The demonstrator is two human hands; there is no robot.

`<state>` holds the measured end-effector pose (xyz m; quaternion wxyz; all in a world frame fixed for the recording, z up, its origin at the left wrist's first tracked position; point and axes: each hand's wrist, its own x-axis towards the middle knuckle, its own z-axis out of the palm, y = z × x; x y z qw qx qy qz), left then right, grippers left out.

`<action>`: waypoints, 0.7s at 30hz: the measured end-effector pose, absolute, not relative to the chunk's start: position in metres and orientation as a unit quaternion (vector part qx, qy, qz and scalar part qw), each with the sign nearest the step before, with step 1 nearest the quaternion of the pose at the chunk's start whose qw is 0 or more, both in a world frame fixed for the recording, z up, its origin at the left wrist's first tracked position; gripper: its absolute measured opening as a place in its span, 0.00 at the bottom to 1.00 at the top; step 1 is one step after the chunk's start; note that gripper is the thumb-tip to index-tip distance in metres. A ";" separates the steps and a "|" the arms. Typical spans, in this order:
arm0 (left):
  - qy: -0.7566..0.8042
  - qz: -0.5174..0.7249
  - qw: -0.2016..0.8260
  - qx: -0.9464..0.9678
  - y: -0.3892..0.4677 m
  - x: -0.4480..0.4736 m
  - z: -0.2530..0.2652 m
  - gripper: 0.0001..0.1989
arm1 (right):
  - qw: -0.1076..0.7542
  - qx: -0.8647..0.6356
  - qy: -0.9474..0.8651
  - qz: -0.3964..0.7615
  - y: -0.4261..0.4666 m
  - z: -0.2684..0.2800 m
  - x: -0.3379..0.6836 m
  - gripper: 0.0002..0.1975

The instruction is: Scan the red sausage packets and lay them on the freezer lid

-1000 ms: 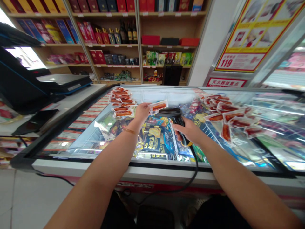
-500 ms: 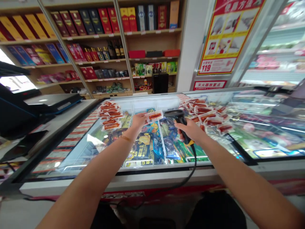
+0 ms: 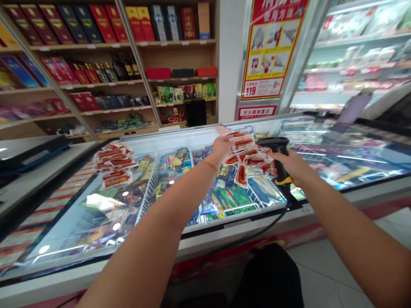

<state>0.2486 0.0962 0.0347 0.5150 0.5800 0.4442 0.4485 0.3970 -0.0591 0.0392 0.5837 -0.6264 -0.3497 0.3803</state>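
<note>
- Head view, middle of the frame: the left hand (image 3: 222, 147), just above and right of centre, had its fingers pinched on the near edge of a sealed sausage packet (image 3: 242, 142); the packet was over the back of the right-hand pile (image 3: 255, 160); blur around the fingertips made the exact grip hard to read.
- Head view, right of centre: the right hand (image 3: 290, 166) was wrapped around the handle of a black scanner (image 3: 278, 147); the scanner's head pointed left, beside that pile; its cable (image 3: 257, 235) trailed toward the lower middle.
- Head view, left of centre: a second pile (image 3: 114, 166) of sausage packets lay on the glass-topped freezer (image 3: 231, 234), well apart from the left hand.
- Head view, upper part: boxes and bottles filled shelves (image 3: 105, 84) at upper left; a red-and-yellow poster (image 3: 271, 49) hung right of them.
</note>
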 end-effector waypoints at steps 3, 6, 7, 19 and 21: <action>0.438 0.453 0.411 0.658 0.104 0.257 0.027 0.15 | 0.581 -0.633 -0.347 0.376 -0.056 0.032 0.391 0.08; 0.443 0.473 0.334 0.685 0.112 0.240 0.021 0.17 | 0.580 -0.627 -0.354 0.382 -0.049 0.028 0.379 0.08; 0.453 0.473 0.323 0.683 0.114 0.229 0.019 0.18 | 0.578 -0.625 -0.358 0.384 -0.046 0.028 0.373 0.09; 0.648 0.341 0.096 0.674 0.092 -0.026 0.008 0.20 | 0.536 -0.554 -0.429 0.472 0.000 0.035 0.237 0.09; 0.704 0.266 0.043 0.658 0.082 -0.059 0.012 0.19 | 0.523 -0.542 -0.440 0.490 0.008 0.031 0.211 0.09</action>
